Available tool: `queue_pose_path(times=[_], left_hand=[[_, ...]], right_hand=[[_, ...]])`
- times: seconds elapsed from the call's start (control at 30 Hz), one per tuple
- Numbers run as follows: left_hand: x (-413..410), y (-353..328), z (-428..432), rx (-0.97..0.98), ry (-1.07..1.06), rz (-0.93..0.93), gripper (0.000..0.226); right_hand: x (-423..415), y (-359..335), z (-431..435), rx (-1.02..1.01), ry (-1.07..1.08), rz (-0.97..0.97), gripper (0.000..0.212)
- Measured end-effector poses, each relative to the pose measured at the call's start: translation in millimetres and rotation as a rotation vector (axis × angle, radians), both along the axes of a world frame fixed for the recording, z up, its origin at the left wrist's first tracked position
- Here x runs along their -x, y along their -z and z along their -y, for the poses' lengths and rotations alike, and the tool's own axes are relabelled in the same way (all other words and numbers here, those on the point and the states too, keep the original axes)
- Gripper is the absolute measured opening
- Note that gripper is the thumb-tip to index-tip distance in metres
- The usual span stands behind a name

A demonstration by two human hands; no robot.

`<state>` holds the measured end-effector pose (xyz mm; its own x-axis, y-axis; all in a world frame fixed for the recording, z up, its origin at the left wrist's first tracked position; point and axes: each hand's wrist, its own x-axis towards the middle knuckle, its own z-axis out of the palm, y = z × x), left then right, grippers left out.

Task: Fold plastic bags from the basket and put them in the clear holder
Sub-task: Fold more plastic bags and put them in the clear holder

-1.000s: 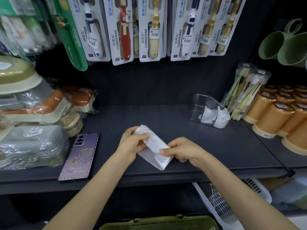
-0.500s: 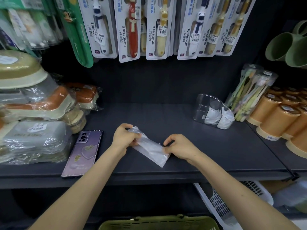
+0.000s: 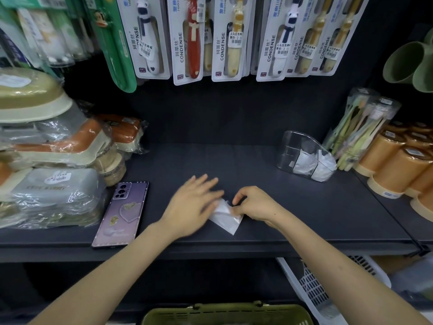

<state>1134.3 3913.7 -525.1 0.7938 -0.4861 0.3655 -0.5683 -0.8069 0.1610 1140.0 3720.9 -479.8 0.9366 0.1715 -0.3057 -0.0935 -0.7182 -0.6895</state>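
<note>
A folded white plastic bag (image 3: 225, 218) lies on the dark shelf (image 3: 234, 165), near its front edge. My left hand (image 3: 193, 202) lies flat with straight fingers over the bag's left part, blurred by motion. My right hand (image 3: 254, 204) pinches the bag's right edge with curled fingers. At the back right of the shelf stands the clear holder (image 3: 291, 146) with folded white bags inside. The olive green basket (image 3: 225, 314) shows only its rim at the bottom edge, below the shelf.
A purple phone (image 3: 120, 213) lies left of my hands. Wrapped boxes (image 3: 46, 193) are stacked at the far left. Orange cups (image 3: 396, 165) and packed toothbrushes (image 3: 358, 127) crowd the right. Toothbrush packs (image 3: 225, 36) hang above. A white basket (image 3: 311, 289) sits below right.
The bag went from held above the shelf to lying on it, folded shorter. My left hand let go of its end and spread flat over it.
</note>
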Motion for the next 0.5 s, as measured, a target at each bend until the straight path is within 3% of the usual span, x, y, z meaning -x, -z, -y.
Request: queue_pose_path(times=[0.1,0.23,0.4,0.47,0.5], left_hand=[[11.4,7.1,0.8,-0.089,0.007,-0.300,0.095],[19.2,7.8,10.0,-0.123,-0.108,-0.358,0.113],[37.1,8.2,39.8,-0.169,-0.268,-0.343,0.074],[38.7,6.9,46.8,-0.169,-0.322,-0.369,0.053],[39.8,6.0,49.4,-0.159,-0.342,-0.369,0.051]], right_hand=[[1.0,-2.0,2.0,-0.023,0.006,-0.033,0.012],[3.4,-3.6,10.0,-0.051,0.022,-0.064,0.010],[11.9,-2.0,28.5,-0.241,0.199,-0.051,0.016],[18.9,1.1,33.3,-0.247,0.343,0.159,0.018],[23.8,4.7,32.9,-0.111,0.366,0.318,0.019]])
